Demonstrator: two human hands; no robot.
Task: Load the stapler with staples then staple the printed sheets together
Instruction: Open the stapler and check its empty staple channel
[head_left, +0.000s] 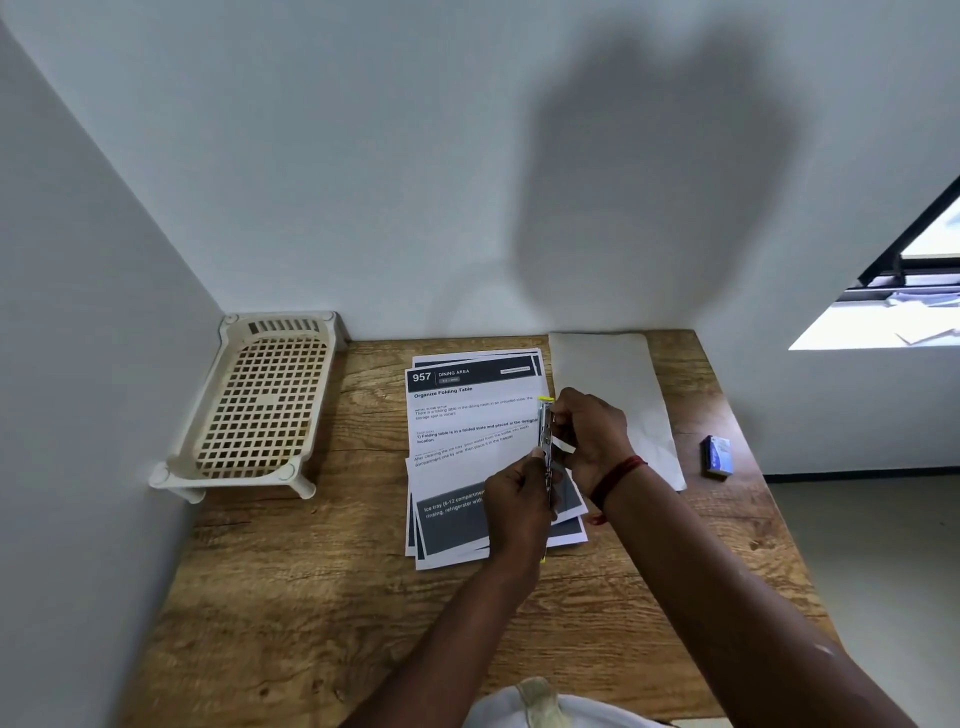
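A slim metal stapler (545, 441) with yellow ends is held upright-edge-on above the printed sheets (462, 441). My left hand (517, 499) grips its near part. My right hand (587, 431) is at its far part and pinches a small pale strip of staples (563, 445) against the stapler's side. The printed sheets lie in a loose, fanned stack on the wooden table (322, 597), the top one headed "957 Dining Area". A small blue staple box (718, 457) lies to the right on the table.
A cream plastic lattice tray (260, 400) on short legs stands at the table's back left, against the walls. A blank white sheet (623, 395) lies behind my right hand. White walls close the back and left; the table's right edge drops to the floor.
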